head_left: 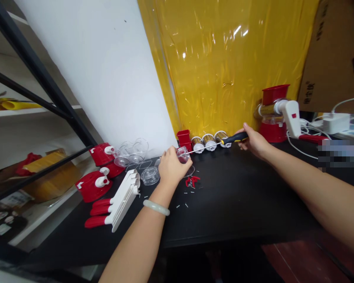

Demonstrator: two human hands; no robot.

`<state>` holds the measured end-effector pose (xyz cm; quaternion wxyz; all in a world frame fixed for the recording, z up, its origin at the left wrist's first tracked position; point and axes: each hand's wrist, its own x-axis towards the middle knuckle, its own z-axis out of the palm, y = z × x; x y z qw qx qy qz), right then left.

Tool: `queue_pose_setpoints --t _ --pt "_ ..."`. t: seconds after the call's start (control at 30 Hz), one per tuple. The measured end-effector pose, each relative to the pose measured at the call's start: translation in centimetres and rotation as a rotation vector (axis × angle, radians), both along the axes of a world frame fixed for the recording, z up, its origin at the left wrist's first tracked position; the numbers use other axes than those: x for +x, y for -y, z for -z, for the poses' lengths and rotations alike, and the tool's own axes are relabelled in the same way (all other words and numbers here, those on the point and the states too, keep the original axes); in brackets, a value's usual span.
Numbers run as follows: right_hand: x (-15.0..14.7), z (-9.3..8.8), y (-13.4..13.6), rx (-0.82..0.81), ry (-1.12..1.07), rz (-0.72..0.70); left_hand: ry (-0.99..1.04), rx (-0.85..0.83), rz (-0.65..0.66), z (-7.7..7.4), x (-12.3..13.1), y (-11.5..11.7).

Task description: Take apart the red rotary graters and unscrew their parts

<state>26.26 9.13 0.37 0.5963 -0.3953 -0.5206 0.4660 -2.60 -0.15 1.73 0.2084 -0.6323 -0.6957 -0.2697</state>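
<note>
My left hand (171, 166), with a pale bangle at its wrist, is closed round a clear plastic part (183, 154) above the black table. From the right, my right hand (252, 140) grips the black and yellow handle of a screwdriver (235, 138). Its long shaft runs left, and the tip reaches the clear part; exactly where it touches is too small to tell. Just below my left hand lie small red pieces (192, 181) and several scattered screws (186, 205). Another clear part (150, 175) rests left of my left hand.
Red bases (93, 186), white crank handles (124, 200) with red grips and clear cups (131, 152) stand at the left. Metal drums (209, 142) and a red hopper (184, 140) line the back. An assembled red grater (273, 114) and cables are at the right.
</note>
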Motion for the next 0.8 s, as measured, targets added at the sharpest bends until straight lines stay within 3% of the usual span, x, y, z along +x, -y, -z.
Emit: queue_pose_setpoints --t 0.1,0.27,0.5,0.7,0.8 --pt "-0.18 0.08 -0.02 0.043 0.040 0.049 0.000 0.002 -0.005 -0.02 0.01 0.07" --pt "-0.13 -0.19 0.43 -0.028 -0.212 -0.100 0.007 -0.008 0.004 -0.08 0.00 0.15" --pt "-0.02 0.25 -0.27 -0.028 -0.027 -0.012 0.025 -0.029 0.000 -0.07 0.04 0.19" --pt "-0.12 0.09 0.11 -0.108 -0.250 -0.104 0.032 -0.019 0.017 -0.10 0.03 0.22" --pt "0.00 0.32 -0.01 -0.125 -0.208 -0.110 0.036 -0.017 0.015 -0.12 0.07 0.24"
